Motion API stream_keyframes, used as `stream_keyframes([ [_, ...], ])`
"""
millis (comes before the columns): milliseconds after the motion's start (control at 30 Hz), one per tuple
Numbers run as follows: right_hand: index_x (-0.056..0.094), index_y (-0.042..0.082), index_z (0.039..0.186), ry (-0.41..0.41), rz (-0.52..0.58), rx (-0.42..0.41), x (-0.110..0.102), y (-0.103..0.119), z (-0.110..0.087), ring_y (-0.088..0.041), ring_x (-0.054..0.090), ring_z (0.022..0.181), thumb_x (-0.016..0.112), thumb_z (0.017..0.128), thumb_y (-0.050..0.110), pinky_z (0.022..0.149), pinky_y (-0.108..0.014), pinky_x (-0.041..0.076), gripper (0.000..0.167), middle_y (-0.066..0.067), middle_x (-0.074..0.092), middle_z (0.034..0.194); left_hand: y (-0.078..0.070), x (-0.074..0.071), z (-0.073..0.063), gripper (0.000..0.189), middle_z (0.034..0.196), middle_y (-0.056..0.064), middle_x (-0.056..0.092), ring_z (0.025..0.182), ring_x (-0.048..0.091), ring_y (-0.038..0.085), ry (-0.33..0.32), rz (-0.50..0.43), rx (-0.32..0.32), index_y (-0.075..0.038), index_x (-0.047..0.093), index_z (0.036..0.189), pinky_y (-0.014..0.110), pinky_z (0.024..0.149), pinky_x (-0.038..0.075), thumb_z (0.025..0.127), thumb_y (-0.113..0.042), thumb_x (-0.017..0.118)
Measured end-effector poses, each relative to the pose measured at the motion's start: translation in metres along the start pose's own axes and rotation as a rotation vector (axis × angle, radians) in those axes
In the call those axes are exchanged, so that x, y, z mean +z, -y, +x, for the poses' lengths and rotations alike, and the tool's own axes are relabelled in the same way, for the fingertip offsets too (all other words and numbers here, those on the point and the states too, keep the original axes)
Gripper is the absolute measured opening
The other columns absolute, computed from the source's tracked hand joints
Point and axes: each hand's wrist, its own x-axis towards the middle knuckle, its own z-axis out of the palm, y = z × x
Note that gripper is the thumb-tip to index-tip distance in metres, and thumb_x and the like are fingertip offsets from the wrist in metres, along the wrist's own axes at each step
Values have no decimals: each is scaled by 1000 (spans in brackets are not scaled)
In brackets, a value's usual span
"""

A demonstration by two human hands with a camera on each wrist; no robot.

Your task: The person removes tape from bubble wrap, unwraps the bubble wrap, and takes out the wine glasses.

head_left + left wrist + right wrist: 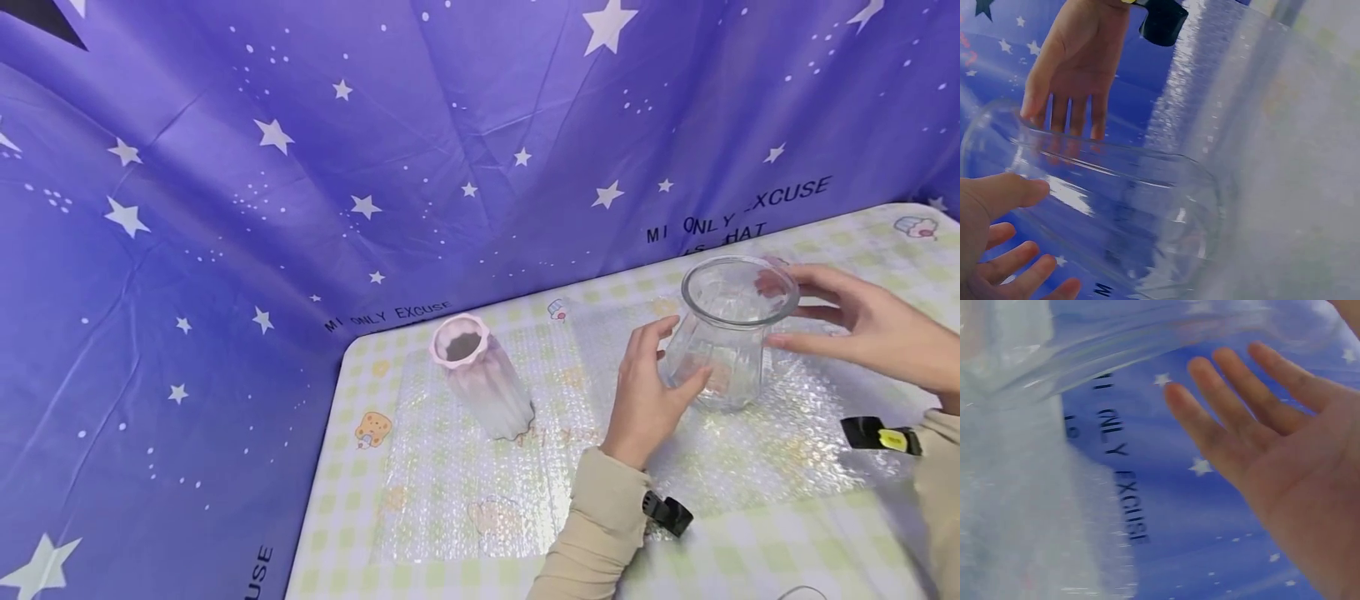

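A clear glass vase (731, 367) with a wide round rim stands upright on bubble wrap (795, 450) at the right of the head view. On its near left side is my left hand (648, 396), thumb and fingers spread beside the glass. My right hand (877, 329) is at the rim's right side, its fingers extended. The right wrist view shows the right hand's fingers (1210, 431) straight and parted close to the glass. In the left wrist view, the left thumb (1010, 194) overlaps the vase; whether it touches is unclear.
To the left, a fluted pink-and-white vase (487, 387) stands on another sheet of bubble wrap (442, 500). A green-checked cloth (330, 508) covers the table. Behind the table hangs a blue curtain (420, 150) with white stars.
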Motion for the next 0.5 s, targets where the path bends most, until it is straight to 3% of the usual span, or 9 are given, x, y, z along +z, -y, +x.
stream_keyframes([
  [133,44,5,146,-131,59,-113,-5,18,-2,5,49,116,72,76,-21,89,-3,39,80,11,51,134,-8,-13,2,58,134,4,55,126,52,8,-3,-5,42,-11,49,139,13,102,42,89,-19,76],
  [300,48,-4,142,-269,35,-258,-5,44,-9,-3,55,116,64,69,-34,90,-6,44,80,4,57,129,-15,-30,-1,55,135,3,55,128,51,8,3,-14,62,-11,48,140,15,103,42,92,-23,73],
  [400,48,-9,139,-284,-15,-332,-1,59,-11,-6,55,118,64,69,-34,92,-8,45,76,0,58,130,-16,-39,-4,54,136,4,55,128,52,9,12,15,72,-12,47,141,16,104,41,94,-26,70],
  [500,49,-11,137,-241,-49,-394,6,73,-11,-8,55,118,67,69,-32,93,-9,45,74,-2,58,130,-17,-50,-8,54,137,4,54,129,51,11,23,47,63,-12,47,142,19,106,41,95,-30,69],
])
